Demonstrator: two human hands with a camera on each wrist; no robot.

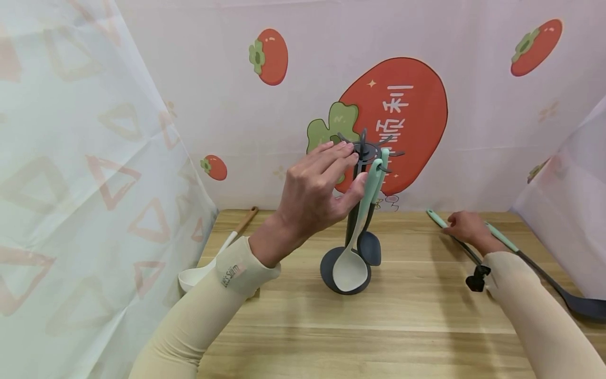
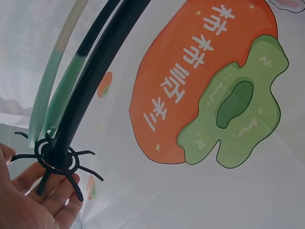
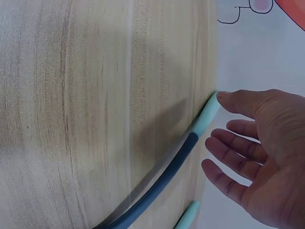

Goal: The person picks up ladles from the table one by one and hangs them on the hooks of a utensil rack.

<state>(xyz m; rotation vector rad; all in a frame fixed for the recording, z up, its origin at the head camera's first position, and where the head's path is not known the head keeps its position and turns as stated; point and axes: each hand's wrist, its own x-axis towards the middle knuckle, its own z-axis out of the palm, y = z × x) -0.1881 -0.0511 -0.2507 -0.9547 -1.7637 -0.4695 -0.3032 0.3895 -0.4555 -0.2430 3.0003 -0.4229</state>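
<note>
My left hand (image 1: 314,187) reaches to the top of a dark utensil stand (image 2: 59,160), its fingers spread along the ring of hooks. From the hooks hang a white ladle (image 1: 350,271) with a mint handle and a dark-headed utensil (image 1: 370,248), also mint-handled. At the right, my right hand (image 1: 468,231) is over a dark utensil with a mint handle (image 3: 207,114) lying on the table. The thumb is at the handle's end in the right wrist view, with the other fingers loosely bent and apart from it. My sleeve hides this utensil's head.
Farther right lies a dark ladle (image 1: 584,306) with a mint handle. A white ladle with a wooden handle (image 1: 246,221) lies at the table's left, partly behind my left sleeve. A printed cloth (image 1: 227,105) stands behind the wooden table (image 1: 402,326) and along its sides.
</note>
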